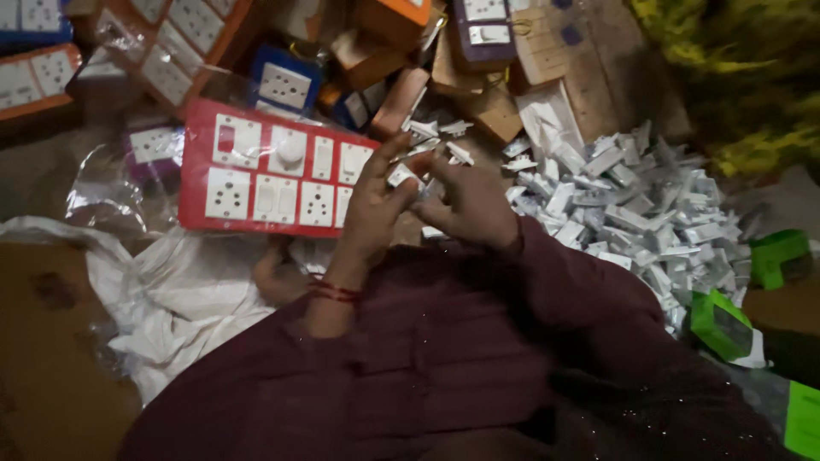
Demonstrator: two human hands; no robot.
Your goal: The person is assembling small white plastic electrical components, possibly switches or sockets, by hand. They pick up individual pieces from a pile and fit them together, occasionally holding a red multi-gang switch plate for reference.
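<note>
Pinching small white plastic switch (401, 177), both hands

The floor (43, 376) is brown and dim. On it lie a crumpled white plastic sheet (171, 299), a red switchboard panel (273, 175), a heap of small white switch parts (632, 213), scattered cardboard boxes (478, 85) and green packets (722, 324).

What I can't make out from here

The small white part (401, 177) is mostly covered by the left hand (373, 212) and right hand (468, 205) — shape unclear. Orange switch boards (34, 77) at upper left and green boxes (803, 418) at lower right run off the frame — everything is softly blurred.
</note>
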